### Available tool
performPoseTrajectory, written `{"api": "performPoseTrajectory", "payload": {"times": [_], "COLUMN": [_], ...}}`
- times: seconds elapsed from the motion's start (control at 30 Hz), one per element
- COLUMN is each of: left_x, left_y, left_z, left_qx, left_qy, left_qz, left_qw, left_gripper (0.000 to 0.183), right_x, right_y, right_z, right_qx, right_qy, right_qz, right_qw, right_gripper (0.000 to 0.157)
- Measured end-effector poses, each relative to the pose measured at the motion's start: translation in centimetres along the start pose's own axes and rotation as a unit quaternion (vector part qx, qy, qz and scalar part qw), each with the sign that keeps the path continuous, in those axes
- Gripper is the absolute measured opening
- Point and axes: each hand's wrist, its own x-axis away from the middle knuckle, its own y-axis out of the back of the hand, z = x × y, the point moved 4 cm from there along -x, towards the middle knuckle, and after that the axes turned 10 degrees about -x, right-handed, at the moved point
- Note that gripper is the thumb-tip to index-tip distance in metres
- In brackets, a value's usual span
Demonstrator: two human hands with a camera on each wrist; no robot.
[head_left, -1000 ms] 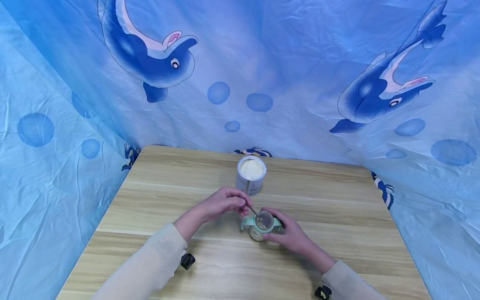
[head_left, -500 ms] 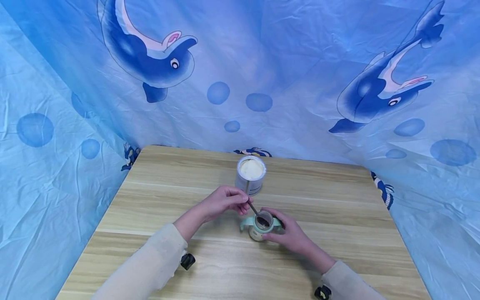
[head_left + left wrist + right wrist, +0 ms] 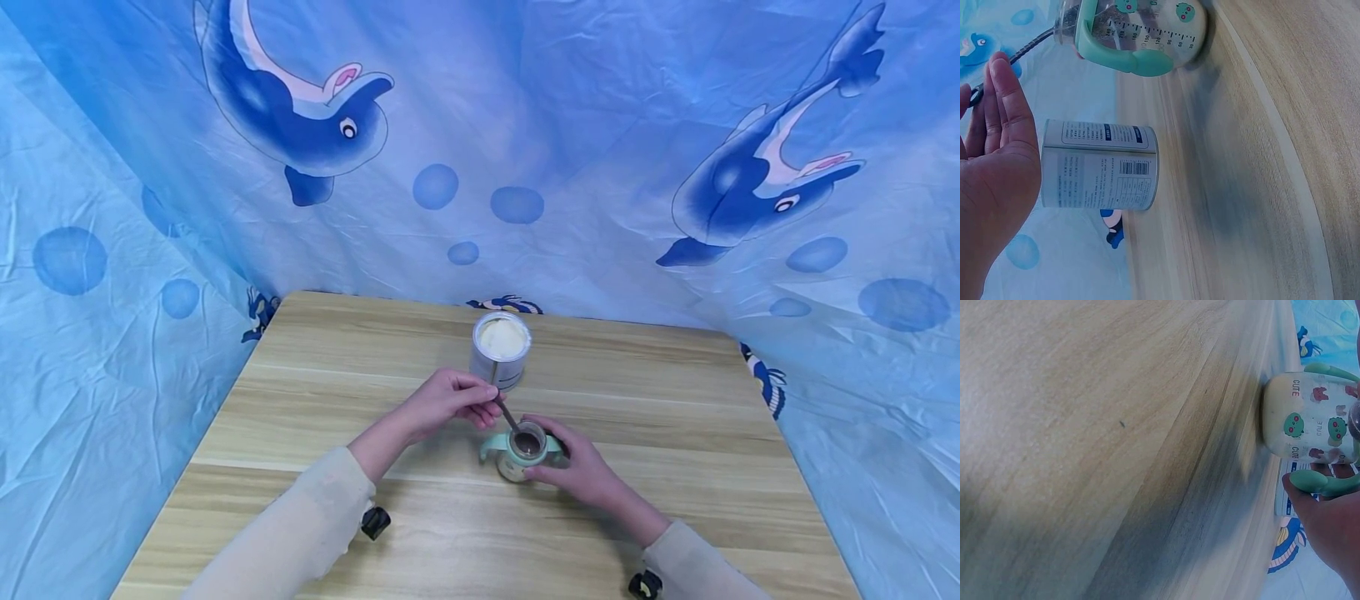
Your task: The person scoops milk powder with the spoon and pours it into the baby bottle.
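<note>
My left hand pinches the handle end of a spoon between thumb and fingers. The spoon slants down into the open mouth of a clear baby bottle with green handles, which stands upright on the table. In the left wrist view the thin twisted spoon handle enters the bottle's neck, and measuring marks show on the bottle. My right hand grips the bottle from the right, at its right-side handle. Cream-coloured contents fill the lower part of the bottle in the right wrist view.
An open can of pale powder stands behind the bottle, close beyond my left hand. The wooden table ends at a blue dolphin-print curtain at the back and sides.
The spoon has turned in the bottle's mouth, its bowl now looking dark where it was pale before. My left fingers have shifted slightly up along with it. The right hand holds still.
</note>
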Motion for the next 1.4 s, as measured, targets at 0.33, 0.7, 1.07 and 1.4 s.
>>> {"api": "performPoseTrajectory", "payload": {"times": [0.33, 0.7, 1.07, 1.4], "left_x": [-0.2, -0.2, 0.1, 0.1], "left_y": [0.2, 0.4, 1.1, 1.9], "left_z": [-0.1, -1.5, -2.4, -3.0], "left_qx": [-0.002, -0.015, -0.017, 0.004], "left_qy": [0.012, -0.006, -0.008, -0.007], "left_qz": [-0.001, 0.002, -0.016, -0.041], "left_qw": [0.9999, 0.9999, 0.9997, 0.9991], "left_gripper": [0.037, 0.036, 0.035, 0.032], "right_x": [-0.1, -0.2, -0.4, -0.2], "right_y": [-0.1, 0.0, 0.0, 0.1], "right_z": [0.3, 0.3, 0.3, 0.6], "right_qx": [-0.007, -0.002, -0.002, 0.005], "right_qy": [0.004, 0.001, -0.004, -0.016], "right_qz": [0.003, -0.002, -0.002, 0.005], "right_qw": [1.0, 1.0, 1.0, 1.0], "right_gripper": [0.08, 0.08, 0.08, 0.086]}}
